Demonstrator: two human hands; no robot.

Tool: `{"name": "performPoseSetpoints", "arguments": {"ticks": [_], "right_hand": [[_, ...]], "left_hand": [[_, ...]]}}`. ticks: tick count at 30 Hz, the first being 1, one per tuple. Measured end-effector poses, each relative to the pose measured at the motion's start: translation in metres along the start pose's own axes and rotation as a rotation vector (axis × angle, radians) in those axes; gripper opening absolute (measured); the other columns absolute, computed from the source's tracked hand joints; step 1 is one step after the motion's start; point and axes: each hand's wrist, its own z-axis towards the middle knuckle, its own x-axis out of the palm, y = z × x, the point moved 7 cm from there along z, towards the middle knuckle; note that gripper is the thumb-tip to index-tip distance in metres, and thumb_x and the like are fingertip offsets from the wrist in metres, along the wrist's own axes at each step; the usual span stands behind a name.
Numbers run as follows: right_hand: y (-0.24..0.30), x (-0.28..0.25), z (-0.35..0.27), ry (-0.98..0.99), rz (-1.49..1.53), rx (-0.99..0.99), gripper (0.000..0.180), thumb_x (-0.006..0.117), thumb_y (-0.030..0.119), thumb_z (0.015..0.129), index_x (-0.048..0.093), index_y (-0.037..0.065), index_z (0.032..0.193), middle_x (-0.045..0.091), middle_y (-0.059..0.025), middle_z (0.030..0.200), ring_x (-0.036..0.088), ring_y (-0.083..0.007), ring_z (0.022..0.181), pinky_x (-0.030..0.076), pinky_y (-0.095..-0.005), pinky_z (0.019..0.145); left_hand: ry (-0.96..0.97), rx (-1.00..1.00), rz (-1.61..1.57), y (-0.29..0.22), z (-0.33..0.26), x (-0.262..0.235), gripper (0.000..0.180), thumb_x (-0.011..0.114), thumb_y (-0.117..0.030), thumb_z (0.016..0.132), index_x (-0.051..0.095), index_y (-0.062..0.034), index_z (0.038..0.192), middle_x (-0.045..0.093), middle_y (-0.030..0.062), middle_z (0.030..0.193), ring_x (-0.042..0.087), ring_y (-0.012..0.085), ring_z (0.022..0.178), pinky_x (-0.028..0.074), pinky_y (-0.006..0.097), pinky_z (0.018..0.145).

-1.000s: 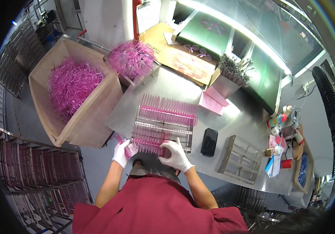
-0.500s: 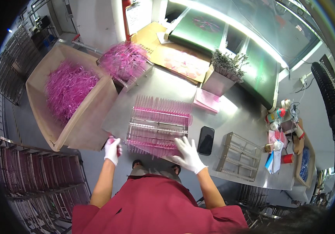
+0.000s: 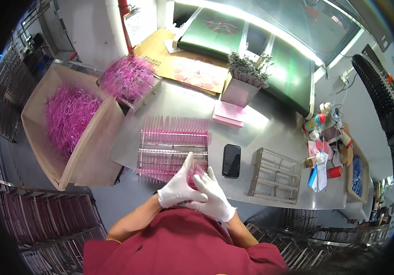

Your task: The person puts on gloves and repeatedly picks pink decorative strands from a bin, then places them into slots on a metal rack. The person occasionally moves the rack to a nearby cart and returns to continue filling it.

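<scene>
Both white-gloved hands meet at the near edge of the grey metal surface [image 3: 261, 133], just in front of the person's red shirt. The left hand [image 3: 178, 190] is curled, with its fingers raised toward a thin, clear pink plastic piece [image 3: 196, 170] that stands up between the 2 hands. The right hand [image 3: 214, 198] lies just right of it, fingers spread and overlapping the left hand's knuckles. The left grip appears closed on the pink piece, pinching its lower edge; whether the right grip also pinches it or only rests against the left hand, I cannot tell.

The pink piece sits just above the hands, at the near right corner of the metal wire rack filled with upright pink plastic pieces [image 3: 172, 146]. That rack lies directly far of the hands, its rows running left to right.

Right of the rack, a black rectangular phone [image 3: 231, 160] lies flat. Further right sits an empty wire rack of bare metal [image 3: 275, 175]. At the far side of the surface rest a stack of pink paper sheets [image 3: 228, 113] and a grey box holding thin metal rods [image 3: 243, 78].

To the left, off the surface, a large open cardboard box heaped with tangled pink plastic pieces [image 3: 68, 123] stands well apart from the hands. A smaller wire basket of the same pink pieces [image 3: 128, 80] sits at the far left corner.
</scene>
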Motion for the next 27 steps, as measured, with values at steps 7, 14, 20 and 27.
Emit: {"name": "performPoseSetpoints", "arguments": {"ticks": [7,14,20,27], "right_hand": [[-0.076,-0.019,-0.037,-0.365,0.919,0.429,0.070,0.074,-0.004,0.087,0.048,0.001,0.152,0.064,-0.0161,0.143,0.062,-0.0223,0.130,0.051,-0.0369,0.112],[-0.144,0.051,-0.033,0.006,0.691,0.655,0.053,0.078,0.007,0.088,0.064,0.007,0.139,0.064,-0.0094,0.138,0.060,-0.0149,0.125,0.049,-0.0306,0.109],[-0.121,0.045,-0.018,0.048,-0.061,0.227,0.057,0.084,0.027,0.076,0.069,0.019,0.130,0.068,-0.0115,0.134,0.061,-0.0324,0.132,0.020,-0.0721,0.125],[-0.140,0.016,-0.038,0.156,-0.023,0.282,0.074,0.083,0.036,0.083,0.061,0.023,0.152,0.067,-0.0170,0.141,0.057,-0.0336,0.140,0.021,-0.0762,0.122]], "left_hand": [[-0.229,-0.188,0.546,-0.009,0.001,-0.013,0.119,0.086,-0.035,0.088,0.006,-0.0034,0.170,0.070,0.0234,0.119,0.076,0.0305,0.080,0.062,0.041,0.070],[0.097,0.353,1.750,0.019,-0.004,-0.063,0.075,0.068,-0.052,0.098,0.053,-0.0022,0.152,0.050,0.0210,0.158,0.043,0.0416,0.149,0.030,0.056,0.125],[0.154,0.308,1.782,0.032,0.009,-0.072,0.075,0.057,-0.058,0.102,0.052,-0.0040,0.154,0.047,0.0206,0.162,0.038,0.0412,0.153,0.024,0.056,0.128],[0.147,0.331,1.748,0.029,0.005,-0.076,0.074,0.060,-0.057,0.101,0.054,-0.0049,0.153,0.048,0.0191,0.161,0.040,0.0404,0.151,0.028,0.055,0.126]]}}
